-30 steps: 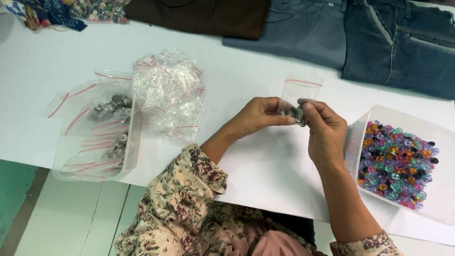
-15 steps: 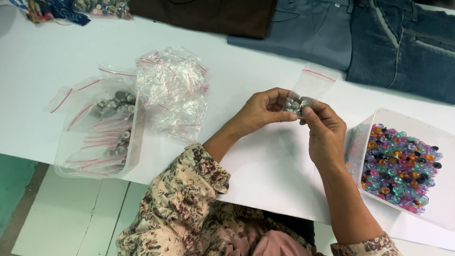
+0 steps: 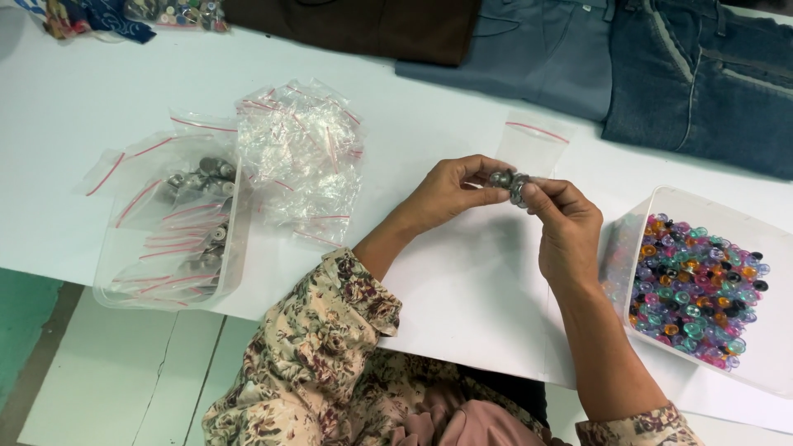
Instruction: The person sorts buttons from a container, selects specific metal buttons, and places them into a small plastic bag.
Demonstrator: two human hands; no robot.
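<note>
Silvery metal is showing between the two hands: a small cluster of round grey metal bobbins (image 3: pixel 508 183) is being pinched above the white table (image 3: pixel 462 289), near the centre of the head view, with a small clear zip bag with a red seal strip (image 3: pixel 533 142) lying flat just beyond it at twelve o'clock. The left hand (image 3: pixel 450 192) is reaching in from eight o'clock, its fingers closing together on the left side of the cluster; the right hand (image 3: pixel 566 231) is rising from five o'clock, wrist bent, thumb and forefinger clamping the right side. To handle this well, I judge that both pinches should be staying firm and close over the table, since the small round pieces are likely to be rolling away if one slips. At three to four o'clock a white rectangular plastic tub (image 3: pixel 661 206) is holding many-coloured translucent plastic bobbins (image 3: pixel 698 289), well apart from the hands. At nine o'clock a heap of empty clear zip bags (image 3: pixel 301 157) is lying beside a clear plastic box (image 3: pixel 165 289) holding filled bags of grey pieces. Folded blue denim garments (image 3: pixel 702 74) are lying along the far edge at one o'clock.
</note>
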